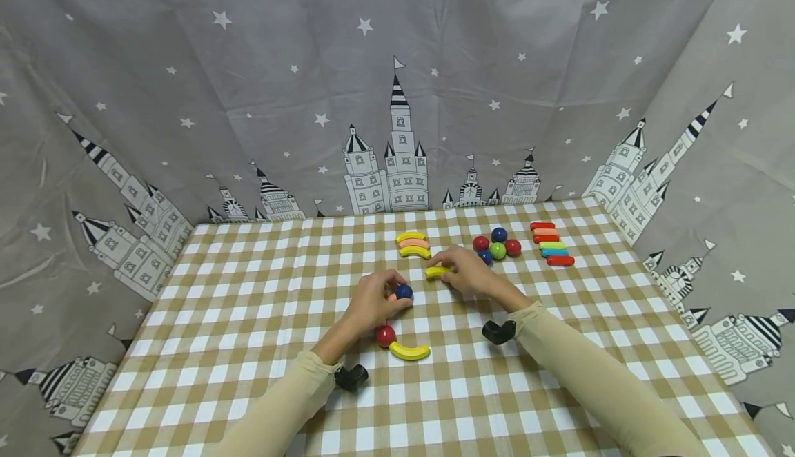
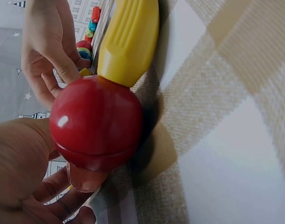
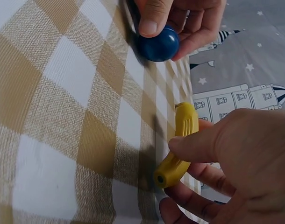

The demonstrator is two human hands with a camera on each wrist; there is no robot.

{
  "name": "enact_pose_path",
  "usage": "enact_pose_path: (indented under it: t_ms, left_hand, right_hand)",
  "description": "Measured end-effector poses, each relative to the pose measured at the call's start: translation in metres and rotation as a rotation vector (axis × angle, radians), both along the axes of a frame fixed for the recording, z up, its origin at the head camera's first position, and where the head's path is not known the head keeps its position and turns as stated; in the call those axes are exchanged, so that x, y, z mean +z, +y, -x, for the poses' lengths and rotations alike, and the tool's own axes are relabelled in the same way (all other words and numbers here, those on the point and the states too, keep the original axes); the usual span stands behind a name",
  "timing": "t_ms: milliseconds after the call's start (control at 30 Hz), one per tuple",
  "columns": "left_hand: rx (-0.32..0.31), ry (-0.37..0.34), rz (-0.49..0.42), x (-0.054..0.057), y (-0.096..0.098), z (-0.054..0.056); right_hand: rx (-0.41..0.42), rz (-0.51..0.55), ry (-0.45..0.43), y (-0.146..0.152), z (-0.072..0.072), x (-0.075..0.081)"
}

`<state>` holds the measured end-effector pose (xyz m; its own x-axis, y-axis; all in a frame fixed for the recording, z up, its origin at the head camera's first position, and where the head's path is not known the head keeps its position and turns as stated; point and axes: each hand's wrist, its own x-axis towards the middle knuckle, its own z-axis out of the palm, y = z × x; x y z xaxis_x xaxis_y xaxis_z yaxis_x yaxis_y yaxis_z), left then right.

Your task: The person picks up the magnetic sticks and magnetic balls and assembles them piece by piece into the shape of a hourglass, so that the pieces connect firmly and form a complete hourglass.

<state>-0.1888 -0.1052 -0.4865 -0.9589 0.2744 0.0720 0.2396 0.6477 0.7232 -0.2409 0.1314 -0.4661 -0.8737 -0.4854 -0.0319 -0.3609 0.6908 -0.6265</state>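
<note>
My left hand [image 1: 370,299] pinches a dark blue ball [image 3: 157,44] between thumb and fingers, low over the checked cloth. A pink piece [image 2: 86,178] shows near that hand's fingers, partly hidden by a red ball [image 2: 96,122]. Nearer the front, the red ball touches the end of a curved yellow toy banana [image 1: 410,352]. My right hand [image 1: 470,270], ahead and to the right, grips another yellow toy banana [image 3: 180,144], thumb on one side and fingers on the other. In the left wrist view the red ball hides the blue one.
Beyond the hands, two yellow toy bananas [image 1: 414,252] flank a pink curved piece [image 1: 414,243]. Right of them sits a cluster of red, blue and green balls [image 1: 497,250]. Farther right, several coloured short sticks [image 1: 555,253] lie in a row. A grey curtain [image 1: 397,22] encloses the table.
</note>
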Motion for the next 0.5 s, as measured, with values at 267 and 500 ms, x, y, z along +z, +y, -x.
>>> enact_pose_path:
  t_ms: [267, 500]
  left_hand:
    - [-0.001, 0.009, 0.004, 0.000, 0.000, 0.000]
    - [0.019, 0.006, 0.005, 0.000, 0.001, -0.002]
  right_hand:
    - [-0.038, 0.083, -0.044, 0.012, -0.004, 0.004]
    - [-0.067, 0.134, -0.052, 0.025, -0.006, 0.004]
